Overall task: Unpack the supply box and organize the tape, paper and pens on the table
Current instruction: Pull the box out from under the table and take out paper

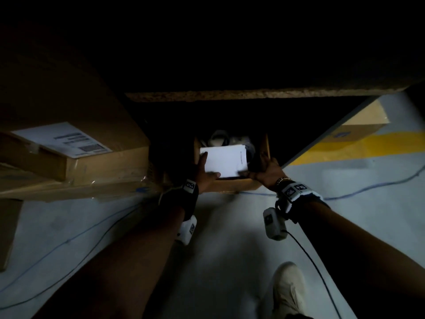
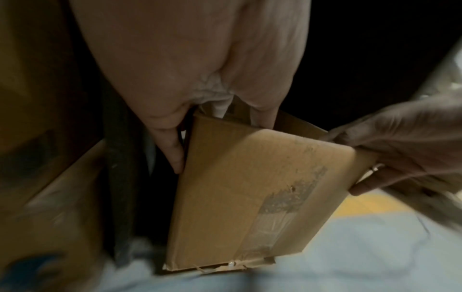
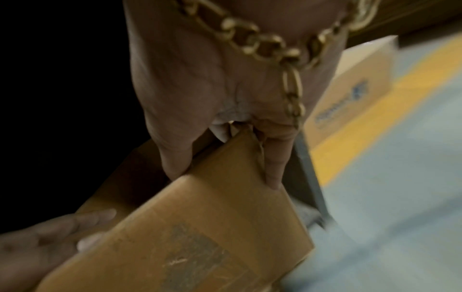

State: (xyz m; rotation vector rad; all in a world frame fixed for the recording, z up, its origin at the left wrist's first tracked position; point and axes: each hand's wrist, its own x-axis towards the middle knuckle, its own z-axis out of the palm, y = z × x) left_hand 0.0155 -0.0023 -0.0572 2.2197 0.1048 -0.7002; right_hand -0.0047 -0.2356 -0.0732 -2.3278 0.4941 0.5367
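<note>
**Inspector:** Location of the supply box?

**Assistant:** On the pale floor, under the edge of a table, top open. A white stack of paper lies uppermost inside. Behind it sit pale, rounded items, too dim to identify.

**Inspector:** Hands?

**Assistant:** The left hand grips the box's left near corner, thumb across the paper's edge, fingers curled down the wall. The right hand grips the right near corner, fingers curled over the rim.

**Inspector:** Other containers?

**Assistant:** A labelled carton stands at left, and a second cardboard box lies beyond, by a yellow floor stripe. Contents of both unseen.
</note>
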